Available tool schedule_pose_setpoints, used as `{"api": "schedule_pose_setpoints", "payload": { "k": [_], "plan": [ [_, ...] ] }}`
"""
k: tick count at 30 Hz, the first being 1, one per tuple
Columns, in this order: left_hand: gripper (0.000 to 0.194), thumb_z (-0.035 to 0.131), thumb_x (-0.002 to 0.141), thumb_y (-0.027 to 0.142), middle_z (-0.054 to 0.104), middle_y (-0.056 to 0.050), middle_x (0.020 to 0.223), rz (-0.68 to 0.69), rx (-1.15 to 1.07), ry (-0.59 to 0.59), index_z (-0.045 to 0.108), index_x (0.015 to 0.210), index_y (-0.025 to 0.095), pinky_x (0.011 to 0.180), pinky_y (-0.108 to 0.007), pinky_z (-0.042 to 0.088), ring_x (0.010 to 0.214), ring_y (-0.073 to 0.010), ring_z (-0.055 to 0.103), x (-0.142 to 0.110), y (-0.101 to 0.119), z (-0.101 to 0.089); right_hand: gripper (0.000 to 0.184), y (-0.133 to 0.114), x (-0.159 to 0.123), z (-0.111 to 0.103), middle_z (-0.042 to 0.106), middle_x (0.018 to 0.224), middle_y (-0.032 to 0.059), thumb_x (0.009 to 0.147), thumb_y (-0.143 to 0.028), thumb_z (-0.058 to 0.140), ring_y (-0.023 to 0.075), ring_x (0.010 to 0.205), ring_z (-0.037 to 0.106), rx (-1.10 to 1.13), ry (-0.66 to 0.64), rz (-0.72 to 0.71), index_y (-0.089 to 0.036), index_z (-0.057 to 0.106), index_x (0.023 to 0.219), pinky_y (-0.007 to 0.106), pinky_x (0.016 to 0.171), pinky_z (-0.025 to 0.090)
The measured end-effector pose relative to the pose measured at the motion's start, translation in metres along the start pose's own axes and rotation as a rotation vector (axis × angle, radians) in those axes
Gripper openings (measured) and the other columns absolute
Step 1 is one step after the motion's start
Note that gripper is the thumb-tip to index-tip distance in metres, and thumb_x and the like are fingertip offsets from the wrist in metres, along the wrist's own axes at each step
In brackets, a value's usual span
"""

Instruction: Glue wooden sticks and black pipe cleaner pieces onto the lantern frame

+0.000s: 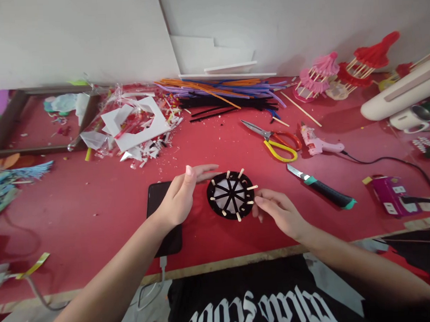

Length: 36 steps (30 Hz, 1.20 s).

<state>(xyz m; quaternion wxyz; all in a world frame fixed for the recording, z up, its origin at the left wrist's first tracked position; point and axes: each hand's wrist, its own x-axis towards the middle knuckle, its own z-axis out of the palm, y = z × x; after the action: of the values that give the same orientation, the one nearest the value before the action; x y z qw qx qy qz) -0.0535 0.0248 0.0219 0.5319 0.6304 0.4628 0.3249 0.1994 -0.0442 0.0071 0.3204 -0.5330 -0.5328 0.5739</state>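
Observation:
A round black craft piece [231,196], with spoke-like black strips over a white centre and several short wooden sticks standing around its rim, is in front of me. At its right rim, my right hand [277,210] has its thumb and bent fingers closed on the edge. My left hand [181,195] is to the left of the piece, thumb raised and fingers stretched out beyond its upper left rim, holding nothing. Under my left wrist lies a black phone [168,243], partly covered, with a white cable plugged in.
Scissors [271,139], a utility knife [321,187] and a pink glue gun [319,142] lie to the right. Behind are pipe cleaners [229,91], white foam offcuts [142,124] and small stick-built carousel-like models [318,76]. A purple power box [394,196] is near the right edge.

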Motion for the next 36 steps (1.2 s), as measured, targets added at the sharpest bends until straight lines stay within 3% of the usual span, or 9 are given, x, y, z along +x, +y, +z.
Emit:
{"api": "schedule_pose_setpoints", "payload": {
  "k": [8,13,16,18,21,25,36],
  "plan": [
    [0.070,0.024,0.102,0.063,0.076,-0.015,0.117,0.014,0.073,0.069,0.071,0.117,0.013,0.102,-0.045,0.058,0.112,-0.0285,0.072,-0.015,0.003,0.001,0.034,-0.004,0.031,-0.010,0.059,0.054,-0.0035,0.087,-0.052,0.064,0.0115,0.046,0.054,0.082,0.135,0.075,-0.019,0.068,0.082,0.024,0.045,0.045],
    [0.046,0.044,0.101,0.052,0.079,-0.010,0.104,0.019,0.310,0.092,0.068,0.120,0.018,0.079,-0.034,0.064,0.095,-0.0255,0.077,-0.031,0.004,0.007,0.024,-0.011,0.054,-0.015,0.060,0.061,-0.0028,0.086,-0.045,0.063,0.0127,0.054,0.055,0.070,0.276,-0.013,-0.021,0.070,0.085,0.025,0.050,0.046],
    [0.034,0.052,0.099,0.044,0.078,-0.009,0.105,0.036,0.406,0.176,0.067,0.116,0.019,0.072,-0.031,0.064,0.092,-0.0230,0.076,-0.034,0.005,0.012,0.021,-0.015,0.058,-0.016,0.059,0.065,-0.0029,0.086,-0.042,0.062,0.0129,0.058,0.054,0.054,0.356,-0.090,-0.022,0.068,0.087,0.027,0.054,0.047],
    [0.026,0.055,0.098,0.038,0.076,-0.008,0.104,0.118,0.466,0.254,0.068,0.110,0.019,0.074,-0.031,0.063,0.090,-0.0207,0.075,-0.033,0.007,0.012,0.019,-0.019,0.058,-0.017,0.060,0.070,-0.0024,0.086,-0.041,0.064,0.0132,0.062,0.055,0.034,0.392,-0.144,-0.022,0.068,0.088,0.028,0.060,0.049],
    [0.015,0.058,0.097,0.029,0.075,-0.006,0.096,0.275,0.509,0.287,0.068,0.104,0.020,0.080,-0.031,0.062,0.083,-0.0168,0.072,-0.026,0.012,0.010,0.018,-0.025,0.056,-0.021,0.063,0.077,-0.0007,0.088,-0.040,0.064,0.0140,0.069,0.058,-0.024,0.394,-0.253,-0.023,0.068,0.093,0.031,0.068,0.052],
    [0.019,0.063,0.094,0.029,0.076,-0.005,0.100,0.315,0.490,0.255,0.068,0.111,0.021,0.073,-0.028,0.062,0.083,-0.0168,0.074,-0.015,0.017,0.007,0.017,-0.032,0.057,-0.027,0.064,0.078,-0.0006,0.092,-0.037,0.061,0.0134,0.070,0.060,-0.066,0.380,-0.355,-0.022,0.068,0.095,0.030,0.067,0.053],
    [0.009,0.070,0.091,0.026,0.078,-0.003,0.093,0.480,0.476,0.217,0.072,0.099,0.022,0.080,-0.028,0.061,0.085,-0.0154,0.073,-0.008,0.019,0.009,0.014,-0.037,0.051,-0.025,0.068,0.083,0.0006,0.094,-0.032,0.059,0.0131,0.075,0.064,-0.102,0.332,-0.374,-0.022,0.069,0.096,0.028,0.072,0.056]
  ]
}}
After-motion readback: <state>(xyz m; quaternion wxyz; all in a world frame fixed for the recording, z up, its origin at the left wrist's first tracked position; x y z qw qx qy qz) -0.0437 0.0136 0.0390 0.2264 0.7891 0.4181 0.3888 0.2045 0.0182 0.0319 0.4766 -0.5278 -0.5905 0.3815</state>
